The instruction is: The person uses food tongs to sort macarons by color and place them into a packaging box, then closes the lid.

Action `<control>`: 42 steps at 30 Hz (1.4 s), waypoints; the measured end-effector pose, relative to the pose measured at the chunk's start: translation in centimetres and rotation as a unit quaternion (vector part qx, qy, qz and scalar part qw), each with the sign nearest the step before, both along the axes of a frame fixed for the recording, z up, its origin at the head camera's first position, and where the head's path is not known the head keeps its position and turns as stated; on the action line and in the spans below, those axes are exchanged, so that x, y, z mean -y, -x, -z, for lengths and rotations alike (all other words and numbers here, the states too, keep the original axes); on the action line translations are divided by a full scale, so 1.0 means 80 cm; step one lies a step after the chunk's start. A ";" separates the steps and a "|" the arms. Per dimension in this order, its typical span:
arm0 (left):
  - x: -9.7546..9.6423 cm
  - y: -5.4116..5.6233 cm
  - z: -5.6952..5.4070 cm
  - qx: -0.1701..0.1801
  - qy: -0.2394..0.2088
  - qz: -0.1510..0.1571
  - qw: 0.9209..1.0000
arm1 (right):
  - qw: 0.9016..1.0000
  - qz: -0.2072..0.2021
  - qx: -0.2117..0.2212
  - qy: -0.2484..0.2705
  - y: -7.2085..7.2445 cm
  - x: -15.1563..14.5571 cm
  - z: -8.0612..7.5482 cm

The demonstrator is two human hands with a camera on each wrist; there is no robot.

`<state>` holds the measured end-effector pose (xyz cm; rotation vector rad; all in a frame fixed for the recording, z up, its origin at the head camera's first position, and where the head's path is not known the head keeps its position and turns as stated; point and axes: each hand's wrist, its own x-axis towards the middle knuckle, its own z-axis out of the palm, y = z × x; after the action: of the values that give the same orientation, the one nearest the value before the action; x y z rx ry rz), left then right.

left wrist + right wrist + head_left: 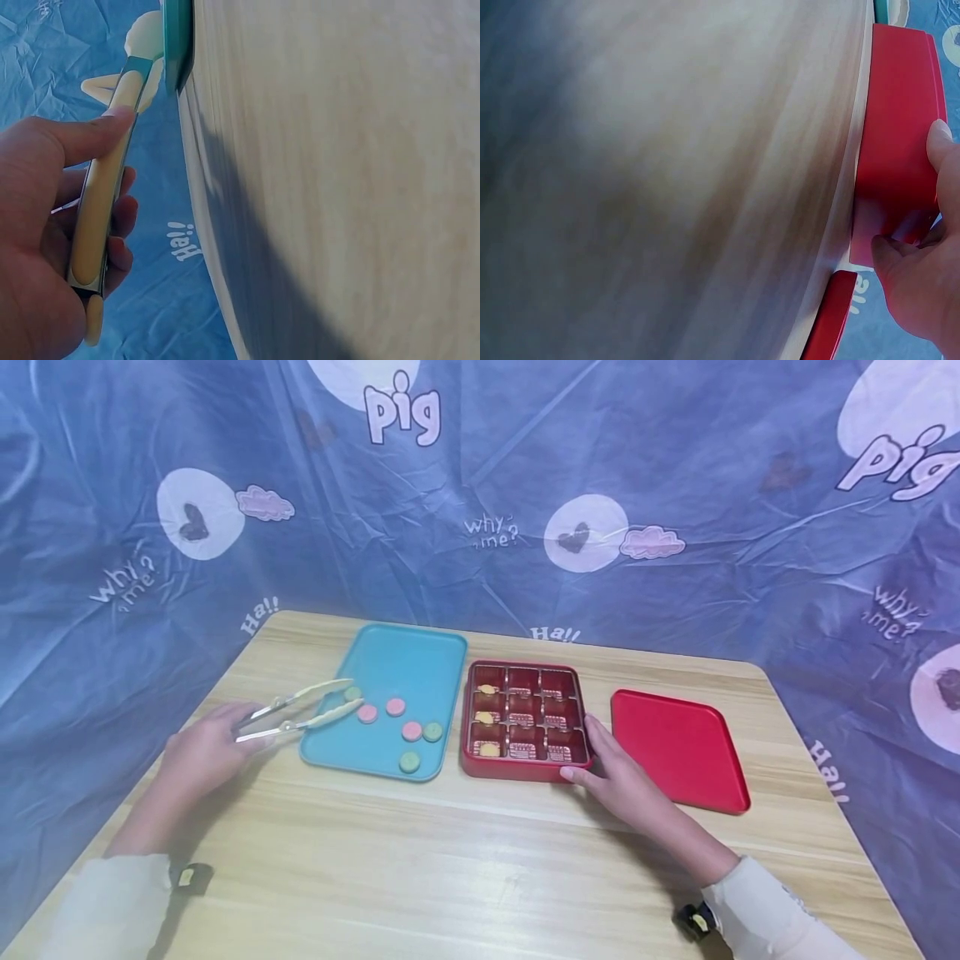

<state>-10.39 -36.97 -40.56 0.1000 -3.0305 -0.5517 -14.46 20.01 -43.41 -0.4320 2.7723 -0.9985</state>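
Note:
My left hand (206, 747) grips a pair of tongs (294, 725), whose parted cream tips reach over the left part of a blue tray (412, 652). Between those tips lies a green disc (352, 694), partly covered by one of them. In the left wrist view, the thumb lies along one arm of the tongs (101, 195) and the fingers curl round behind. My right hand (618, 772) holds the front right corner of a red divided box (517, 768), thumb at the front wall and fingers along the right side. Yellow pieces (489, 749) sit in the box's left column.
On the tray lie several more discs, pink (395, 707) and green (409, 762). A red lid (675, 747) rests on the wooden table (450, 860) to the right of the box. Blue printed cloth (480, 468) hangs behind the table and at both sides.

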 end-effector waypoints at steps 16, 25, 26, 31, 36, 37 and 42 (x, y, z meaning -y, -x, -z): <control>0.003 -0.001 -0.003 0.018 0.004 0.004 1.000 | 1.000 -0.003 -0.001 0.004 0.000 0.000 0.001; 0.001 0.004 -0.008 0.047 0.015 0.020 0.999 | 1.000 -0.001 0.002 -0.002 0.000 -0.001 0.001; 0.001 0.004 -0.009 0.046 0.015 0.021 0.999 | 1.000 -0.001 0.003 -0.003 0.000 -0.001 0.001; -0.002 0.002 -0.008 0.036 0.008 0.029 0.999 | 1.000 0.000 0.002 0.000 0.000 -0.001 0.001; -0.005 0.001 -0.007 0.033 -0.001 0.027 0.999 | 1.000 -0.001 -0.001 0.001 0.000 -0.001 0.001; -0.005 0.001 -0.007 0.034 -0.003 0.025 0.999 | 1.000 -0.001 -0.002 0.001 0.000 -0.001 0.001; -0.004 0.000 -0.009 0.039 -0.001 0.015 0.999 | 1.000 -0.002 -0.003 -0.003 0.000 -0.001 0.001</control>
<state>-10.38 -36.64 -39.83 0.0772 -3.1116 -0.5671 -14.43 20.05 -43.50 -0.4411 2.7780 -0.9902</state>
